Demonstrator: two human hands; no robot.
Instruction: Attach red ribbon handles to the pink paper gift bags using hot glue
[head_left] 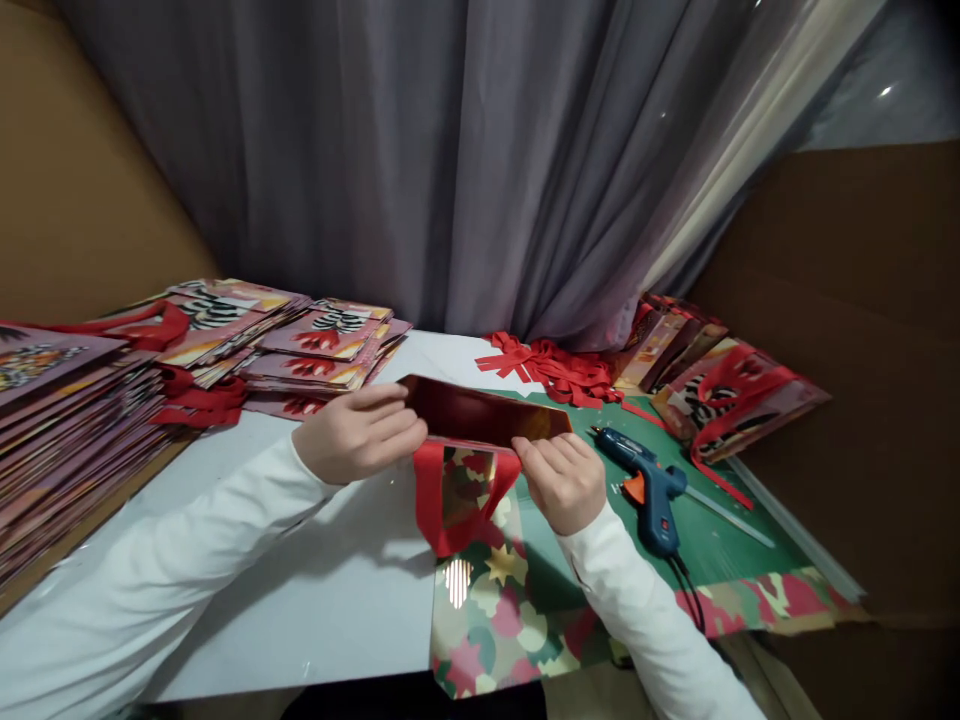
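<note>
A flat glossy red gift bag (480, 412) is lifted a little above the table, tilted toward me. My left hand (360, 432) grips its left end and my right hand (561, 478) pinches its right end. A red ribbon handle (431, 500) hangs in a loop below the bag. Under it lies a shiny camouflage-patterned sheet (495, 610) with stars.
A blue hot glue gun (649, 485) lies on a green cutting mat (720, 540) right of my right hand. Red ribbon bows (555, 368) sit behind it. Stacks of printed flat bags stand at the left (67, 430), back left (315, 350) and right (720, 390). A grey curtain (465, 160) hangs behind.
</note>
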